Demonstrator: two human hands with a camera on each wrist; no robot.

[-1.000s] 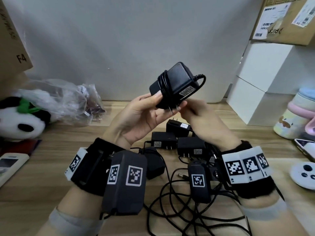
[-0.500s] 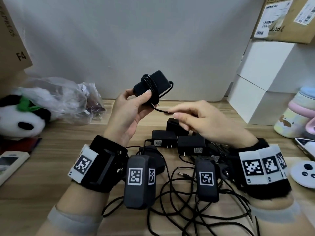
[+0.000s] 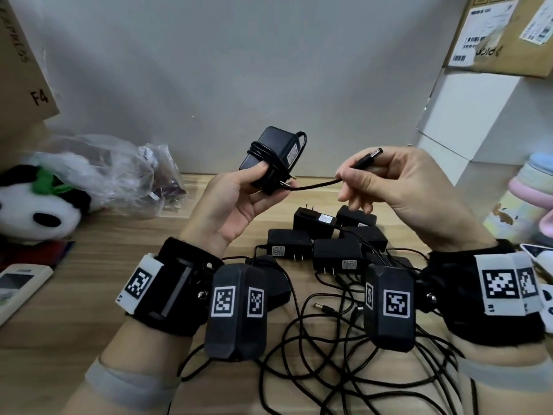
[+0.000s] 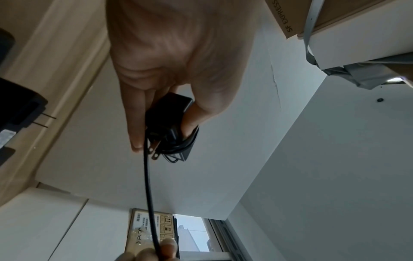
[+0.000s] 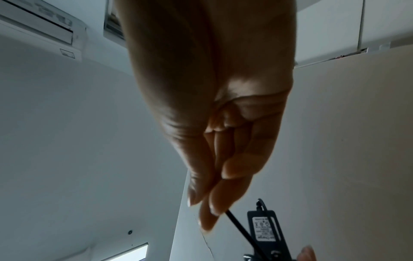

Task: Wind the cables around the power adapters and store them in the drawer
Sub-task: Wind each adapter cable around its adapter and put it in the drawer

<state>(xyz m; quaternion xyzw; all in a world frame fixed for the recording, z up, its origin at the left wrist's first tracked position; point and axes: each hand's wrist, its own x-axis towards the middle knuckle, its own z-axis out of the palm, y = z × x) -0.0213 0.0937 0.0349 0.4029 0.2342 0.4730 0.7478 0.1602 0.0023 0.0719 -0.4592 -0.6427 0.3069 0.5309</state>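
Observation:
My left hand (image 3: 239,199) holds a black power adapter (image 3: 273,152) up above the desk, thumb pressing on the cable loops wound round its body. In the left wrist view the adapter (image 4: 170,127) sits between thumb and fingers, prongs showing. My right hand (image 3: 389,181) pinches the free end of its cable (image 3: 317,184) near the barrel plug (image 3: 369,155) and holds it out taut to the right. The right wrist view shows the fingers (image 5: 214,203) pinching the cable (image 5: 239,227) beside the adapter (image 5: 266,231). Several other adapters (image 3: 335,250) lie on the desk beneath. No drawer is in view.
Tangled loose cables (image 3: 344,363) cover the near desk (image 3: 89,289). A panda toy (image 3: 33,211) and plastic bag (image 3: 119,175) sit left, a remote (image 3: 15,283) near left. White boxes (image 3: 466,121) and cardboard box (image 3: 508,34) stand right, with a pastel cup (image 3: 526,202).
My right hand has moved right and upward, drawing the cable's free end out straight with the plug now showing. The adapter in my left hand has turned slightly and stays raised.

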